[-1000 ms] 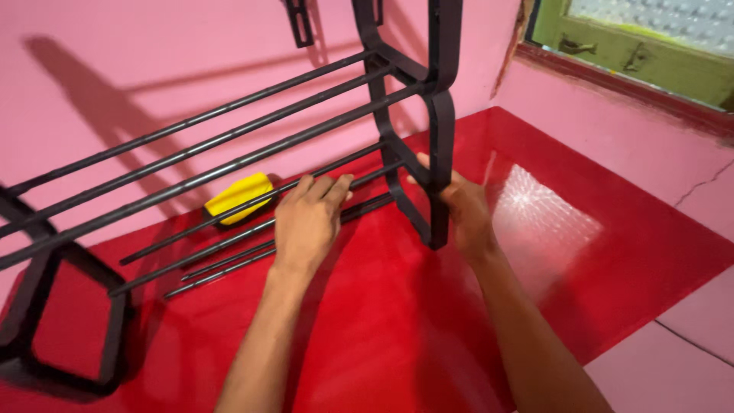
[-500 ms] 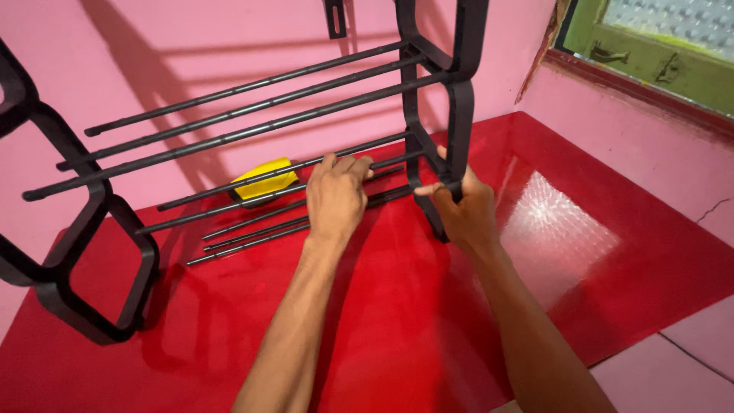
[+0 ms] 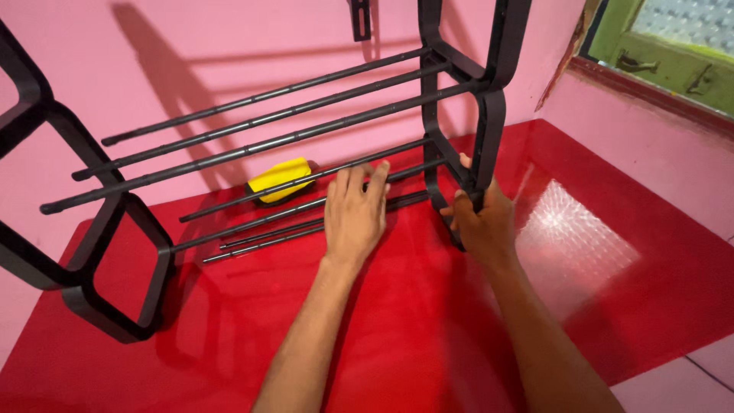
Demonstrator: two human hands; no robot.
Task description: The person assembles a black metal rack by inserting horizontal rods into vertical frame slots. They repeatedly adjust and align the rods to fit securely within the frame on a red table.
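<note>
Black plastic side frame (image 3: 489, 130) clamped low on its upright by right hand (image 3: 482, 222), fingers wrapped shut. Left hand (image 3: 355, 210) flat and open, palm on the loose rods (image 3: 267, 237) lying on the red mat (image 3: 596, 252). Best held square, rod ends lined up before pressing. Yellow tool (image 3: 281, 177) behind. Against a second ago: far frame (image 3: 115, 252) fuller in view, hands placed much alike.
</note>
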